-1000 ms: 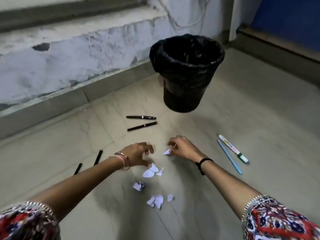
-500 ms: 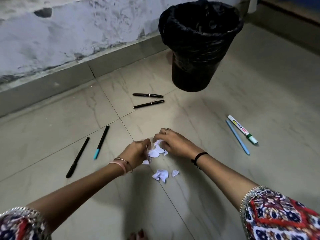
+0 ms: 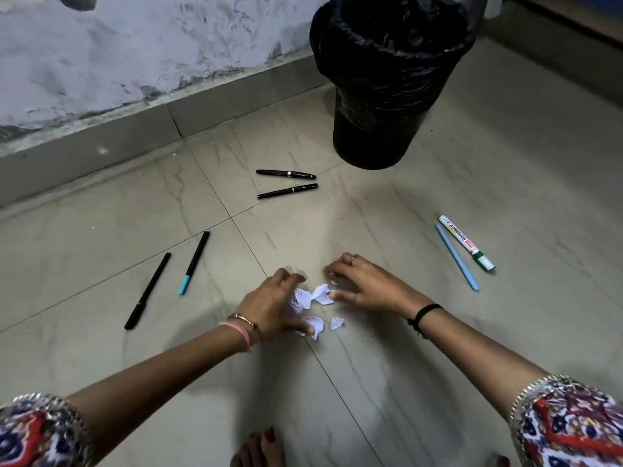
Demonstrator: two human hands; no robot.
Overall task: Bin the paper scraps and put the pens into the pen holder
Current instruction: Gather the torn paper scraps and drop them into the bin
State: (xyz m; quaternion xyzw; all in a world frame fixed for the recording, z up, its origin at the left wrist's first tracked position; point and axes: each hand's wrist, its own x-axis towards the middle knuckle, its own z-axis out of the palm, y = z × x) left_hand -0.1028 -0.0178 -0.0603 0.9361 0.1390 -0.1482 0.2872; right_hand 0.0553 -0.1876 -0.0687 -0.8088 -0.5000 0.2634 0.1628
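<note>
White paper scraps (image 3: 320,294) lie bunched on the tiled floor between my hands. My left hand (image 3: 269,306) cups part of the pile, fingers curled and thumb pressing a scrap (image 3: 315,323). My right hand (image 3: 365,284) rests beside the pile with fingers apart, its thumb touching a scrap. One small scrap (image 3: 336,322) lies loose. Two black pens (image 3: 286,174) (image 3: 287,191) lie ahead, a black pen (image 3: 148,291) and a teal-tipped pen (image 3: 194,262) to the left, a blue pen (image 3: 456,257) and a whiteboard marker (image 3: 466,242) to the right. No pen holder is in view.
A black bin (image 3: 387,79) lined with a black bag stands ahead to the right, close to the wall and skirting (image 3: 135,136). My bare toes (image 3: 259,449) show at the bottom edge.
The view has tipped down and moved nearer. Both hands have pulled the scattered scraps together into one pile, and the left hand has curled over it.
</note>
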